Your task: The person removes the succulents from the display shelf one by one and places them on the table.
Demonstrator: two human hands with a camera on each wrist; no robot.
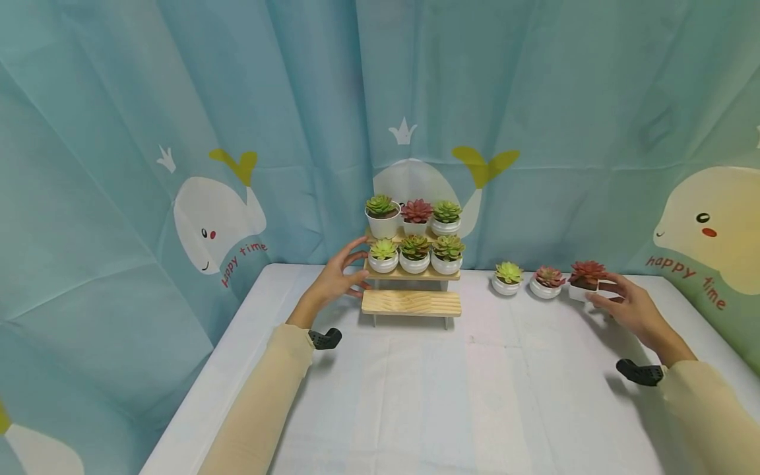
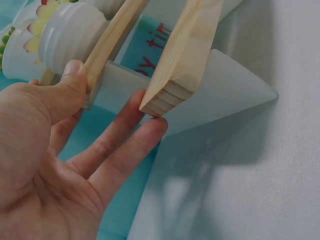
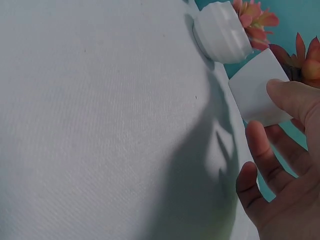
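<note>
A three-tier wooden plant stand (image 1: 411, 303) stands at the back of the table, several potted succulents on its upper two tiers. My left hand (image 1: 337, 277) is at its left end. In the left wrist view, the thumb and a finger pinch the end of the middle plank (image 2: 120, 37), while two fingertips touch the lowest plank (image 2: 182, 60). On the right, my right hand (image 1: 632, 310) holds a white square pot (image 3: 260, 92) with a red succulent (image 1: 588, 270) between thumb and fingers. Whether its base touches the table cannot be seen clearly.
Left of the held pot stand a round white pot with a pinkish succulent (image 1: 547, 280) and another with a light green succulent (image 1: 507, 278). The lowest tier is bare wood. A blue curtain (image 1: 320, 132) with whale prints hangs behind the white-covered table (image 1: 439, 396).
</note>
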